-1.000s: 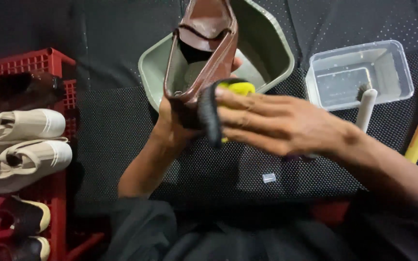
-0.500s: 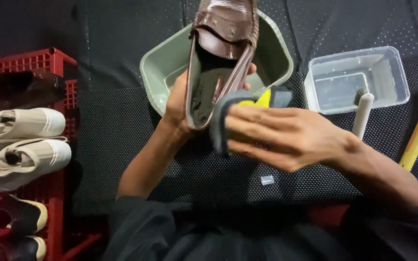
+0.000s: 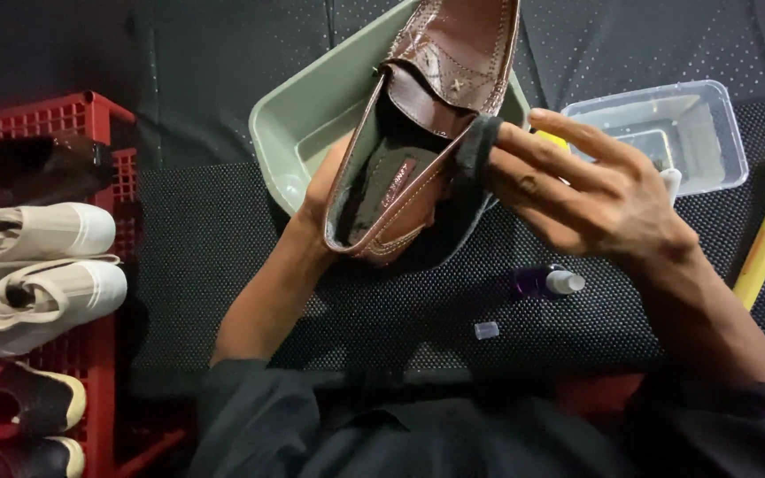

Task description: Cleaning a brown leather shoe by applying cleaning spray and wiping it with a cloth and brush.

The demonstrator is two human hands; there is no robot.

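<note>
Two hands are working over the green basin [image 3: 298, 133]: left hand [image 3: 320, 190] gripping the brown loafer [image 3: 418, 133], now raised closer, right hand [image 3: 586, 190] fingers pinching a dark cloth [image 3: 475, 155] against its rim.

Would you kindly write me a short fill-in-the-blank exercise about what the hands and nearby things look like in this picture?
1. The left hand holds a ____ leather loafer.
2. The right hand presses a dark cloth against the loafer's ____.
3. The loafer is held above a ____ basin.
4. Two white sneakers rest on a ____ crate.

Missing words: brown; rim; green; red
</note>
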